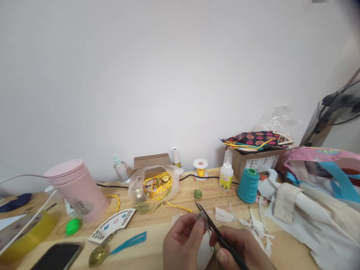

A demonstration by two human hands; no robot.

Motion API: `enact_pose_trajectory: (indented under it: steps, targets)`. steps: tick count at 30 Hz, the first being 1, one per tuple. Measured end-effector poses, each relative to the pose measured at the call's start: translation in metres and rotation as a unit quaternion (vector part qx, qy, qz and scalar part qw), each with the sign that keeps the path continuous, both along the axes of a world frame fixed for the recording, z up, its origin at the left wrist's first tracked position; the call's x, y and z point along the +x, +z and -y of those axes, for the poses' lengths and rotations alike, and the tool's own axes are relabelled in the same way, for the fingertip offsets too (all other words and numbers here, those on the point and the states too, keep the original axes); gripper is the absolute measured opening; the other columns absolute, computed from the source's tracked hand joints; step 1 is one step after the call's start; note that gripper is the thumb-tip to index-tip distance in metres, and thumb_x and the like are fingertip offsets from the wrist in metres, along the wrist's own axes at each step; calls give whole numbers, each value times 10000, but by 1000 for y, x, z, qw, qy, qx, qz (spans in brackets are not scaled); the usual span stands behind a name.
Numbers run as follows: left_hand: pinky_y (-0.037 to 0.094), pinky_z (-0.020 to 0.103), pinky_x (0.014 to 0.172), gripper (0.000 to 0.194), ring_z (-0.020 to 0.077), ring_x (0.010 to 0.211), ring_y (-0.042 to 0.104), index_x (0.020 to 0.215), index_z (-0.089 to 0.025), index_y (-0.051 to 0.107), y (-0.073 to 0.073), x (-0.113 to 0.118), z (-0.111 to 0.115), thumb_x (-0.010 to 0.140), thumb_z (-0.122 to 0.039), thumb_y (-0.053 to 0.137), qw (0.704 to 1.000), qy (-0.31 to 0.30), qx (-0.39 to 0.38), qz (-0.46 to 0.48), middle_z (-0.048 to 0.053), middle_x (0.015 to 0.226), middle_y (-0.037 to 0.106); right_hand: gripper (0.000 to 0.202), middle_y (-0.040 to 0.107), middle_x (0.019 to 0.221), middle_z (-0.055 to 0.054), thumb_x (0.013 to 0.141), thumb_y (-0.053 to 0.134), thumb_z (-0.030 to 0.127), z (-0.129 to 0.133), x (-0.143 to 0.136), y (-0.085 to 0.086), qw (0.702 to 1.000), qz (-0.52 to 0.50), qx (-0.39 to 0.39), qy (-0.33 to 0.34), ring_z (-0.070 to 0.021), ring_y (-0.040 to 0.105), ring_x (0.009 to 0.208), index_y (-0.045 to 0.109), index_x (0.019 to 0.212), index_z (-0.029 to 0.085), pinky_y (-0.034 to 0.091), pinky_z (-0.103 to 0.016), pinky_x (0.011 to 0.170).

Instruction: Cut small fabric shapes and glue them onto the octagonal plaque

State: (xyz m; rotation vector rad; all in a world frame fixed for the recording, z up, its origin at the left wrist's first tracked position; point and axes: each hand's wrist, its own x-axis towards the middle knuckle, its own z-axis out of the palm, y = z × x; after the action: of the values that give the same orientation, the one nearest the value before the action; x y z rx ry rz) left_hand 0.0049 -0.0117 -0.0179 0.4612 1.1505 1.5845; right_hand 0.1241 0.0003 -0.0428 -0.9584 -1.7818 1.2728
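Low in the middle of the head view, my left hand (pixel 184 240) is closed, with thumb and fingertips pinched on something small that I cannot make out. Just right of it, my right hand (pixel 242 245) is wrapped round dark pointed tweezers or scissors (pixel 215 227), whose tips rise past the left fingertips. A white piece (pixel 204 250) shows between the hands, partly hidden. Beyond them lies a small green ball (pixel 197 194). White scraps (pixel 224 215) rest to the right. A brass-coloured piece (pixel 99 255) with a blue tassel (pixel 129 242) lies left of my left hand.
At the back stand a glue bottle (pixel 226 176), a teal thread cone (pixel 248 186), a yellow spool (pixel 200 169) and a filled box (pixel 260 161). Leftward are a bag of cords and bells (pixel 154 187), a pink tumbler (pixel 77 191), a phone (pixel 57 256) and a tape roll (pixel 33 234).
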Motion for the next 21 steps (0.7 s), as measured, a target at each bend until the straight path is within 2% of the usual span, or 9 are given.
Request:
enact_pose_trajectory:
  steps: [5, 11, 21]
  targets:
    - [463, 240, 548, 224, 159, 524, 609, 554, -150, 646, 0, -1, 0, 438, -290, 776, 1000, -12, 3, -3, 44, 530, 684, 533, 366, 517, 29, 665, 414, 665, 0, 2, 0, 1000, -6, -8, 3, -106, 332, 467, 521, 684, 143, 232, -202, 393]
    - [450, 245, 489, 222, 171, 522, 586, 520, -149, 624, -1, -6, -2, 440, -297, 768, 999, -40, 7, -12, 51, 502, 658, 478, 334, 499, 44, 654, 494, 613, -2, 5, 6, 999, -9, -17, 47, -86, 278, 444, 539, 679, 137, 175, -199, 374]
    - [432, 251, 444, 241, 174, 487, 583, 546, -146, 628, -5, -16, -2, 445, -313, 769, 996, -89, -21, -23, 52, 517, 654, 517, 299, 491, 55, 647, 489, 634, -3, 10, 15, 997, 0, -36, 74, -68, 235, 446, 530, 626, 118, 149, -197, 372]
